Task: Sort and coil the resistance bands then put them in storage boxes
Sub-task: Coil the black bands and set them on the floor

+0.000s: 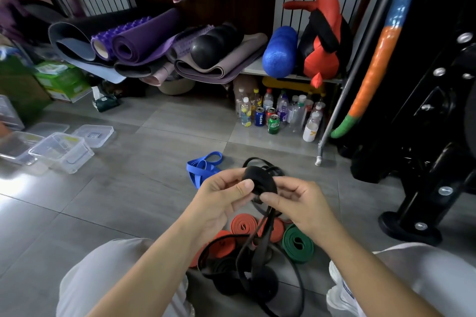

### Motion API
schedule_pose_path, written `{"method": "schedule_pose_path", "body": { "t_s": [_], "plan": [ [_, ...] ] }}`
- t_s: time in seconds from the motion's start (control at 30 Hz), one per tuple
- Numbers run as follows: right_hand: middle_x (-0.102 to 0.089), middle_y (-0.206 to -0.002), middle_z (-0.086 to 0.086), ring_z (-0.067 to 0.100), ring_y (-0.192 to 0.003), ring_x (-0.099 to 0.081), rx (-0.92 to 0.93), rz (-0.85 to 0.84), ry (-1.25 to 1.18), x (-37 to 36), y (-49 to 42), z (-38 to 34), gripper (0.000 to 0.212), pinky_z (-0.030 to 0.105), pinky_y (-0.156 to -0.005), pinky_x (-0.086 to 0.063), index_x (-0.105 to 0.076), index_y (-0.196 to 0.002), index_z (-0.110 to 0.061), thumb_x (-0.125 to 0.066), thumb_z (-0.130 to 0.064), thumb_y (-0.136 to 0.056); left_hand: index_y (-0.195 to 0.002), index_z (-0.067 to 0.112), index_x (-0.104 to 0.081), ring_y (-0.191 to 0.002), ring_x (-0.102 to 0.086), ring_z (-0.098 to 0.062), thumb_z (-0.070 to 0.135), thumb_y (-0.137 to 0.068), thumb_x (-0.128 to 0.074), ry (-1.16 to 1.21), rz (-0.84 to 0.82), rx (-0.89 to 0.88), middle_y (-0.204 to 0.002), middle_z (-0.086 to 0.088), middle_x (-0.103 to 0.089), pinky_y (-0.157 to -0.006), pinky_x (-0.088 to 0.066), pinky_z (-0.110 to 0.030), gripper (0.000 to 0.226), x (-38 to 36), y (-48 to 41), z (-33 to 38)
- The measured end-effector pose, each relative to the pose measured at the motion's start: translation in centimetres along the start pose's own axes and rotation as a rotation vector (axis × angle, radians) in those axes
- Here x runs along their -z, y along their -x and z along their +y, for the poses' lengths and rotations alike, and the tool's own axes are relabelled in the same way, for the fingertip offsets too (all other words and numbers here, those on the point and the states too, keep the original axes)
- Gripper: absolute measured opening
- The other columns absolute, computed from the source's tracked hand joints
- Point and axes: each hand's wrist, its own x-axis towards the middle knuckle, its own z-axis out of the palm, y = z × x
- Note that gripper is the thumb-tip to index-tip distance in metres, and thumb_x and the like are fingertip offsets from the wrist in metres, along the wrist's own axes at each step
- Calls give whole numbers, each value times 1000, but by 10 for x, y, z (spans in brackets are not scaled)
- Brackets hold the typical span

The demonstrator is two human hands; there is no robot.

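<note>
A partly coiled black resistance band [260, 179] is held up between both hands. My left hand [221, 198] grips the coil from the left, thumb on its front. My right hand [301, 203] pinches it from the right, and the band's loose tail [260, 247] hangs down to the floor. Below lie coiled orange bands [243, 225], a coiled green band [297, 242] and black bands [226, 273]. A loose blue band [203, 166] lies on the tiles beyond my hands. Clear storage boxes [61, 152] stand at the left.
Box lids [94, 134] lie beside the boxes. Rolled yoga mats [144, 44] and foam rollers [279, 51] fill a low shelf at the back, with bottles and cans [278, 113] beneath. A black machine base [412, 224] stands at the right. My knees frame the bottom.
</note>
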Motion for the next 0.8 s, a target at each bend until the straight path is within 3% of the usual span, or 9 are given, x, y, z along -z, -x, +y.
{"method": "schedule_pose_path", "body": {
  "t_s": [0.1,0.17,0.23,0.27,0.37,0.47,0.57,0.67,0.8],
  "plan": [
    [-73,-83,4,9,-74,-65,-19,5,115,5,0,2,39,24,-72,-53,-73,-84,-40,-71,-2,-79,-103,9,-67,-92,-68,-16,5,-78,-66,-244,8,23,-99,-7,-71,-75,-53,-20,26,2,-3,-3],
    [-68,-81,15,18,-69,-62,-57,-9,269,9,-1,3,24,37,-72,-52,-73,-83,-31,-72,-7,-79,-110,21,-63,-98,-64,-13,7,-80,-70,-772,60,-88,-106,1,-66,-83,-51,-22,33,6,-5,-7],
    [-65,-80,9,20,-73,-61,-40,-84,601,14,-2,10,11,35,-70,-48,-73,-88,-23,-73,-18,-78,-123,28,-56,-108,-52,-7,24,-73,-79,-1264,73,-231,-118,8,-53,-95,-41,-20,55,9,-4,-14],
    [-64,-82,6,19,-76,-60,-14,-143,742,14,-1,13,16,31,-69,-46,-73,-93,-20,-73,-22,-77,-127,27,-53,-111,-48,-6,32,-71,-79,-1413,31,-281,-121,9,-49,-96,-37,-18,63,9,-4,-18],
    [-60,-87,4,18,-82,-58,13,-292,888,7,2,18,26,27,-69,-41,-70,-102,-17,-69,-29,-78,-119,25,-58,-105,-51,-13,42,-76,-71,-1675,-84,-301,-111,7,-54,-79,-33,-15,48,8,-2,-28],
    [-59,-91,-2,15,-84,-57,15,-288,876,7,4,19,25,24,-71,-41,-65,-101,-16,-68,-27,-78,-101,24,-66,-80,-52,-10,43,-78,-68,-1624,-16,-260,-82,13,-51,-64,-29,-14,30,6,-2,-26],
    [-62,-86,-13,8,-82,-60,-91,-198,591,13,2,13,35,20,-76,-46,-56,-105,-35,-70,-18,-77,-89,32,-68,-64,-48,-3,36,-73,-74,-1402,88,-198,-69,17,-50,-61,-37,-10,17,8,-4,-19],
    [-67,-84,-16,2,-78,-63,-128,-144,333,17,1,6,37,19,-76,-52,-59,-91,-44,-74,-14,-74,-80,44,-66,-70,-57,-6,30,-71,-79,-1140,102,-146,-70,15,-60,-71,-49,-25,22,5,-2,-13],
    [-71,-84,-8,2,-77,-67,-138,-118,167,21,1,1,32,11,-63,-49,-68,-81,-36,-82,-10,-69,-88,29,-71,-83,-66,-15,12,-73,-78,-847,103,-142,-82,4,-72,-82,-52,-31,24,1,0,-10]
  ]
}}
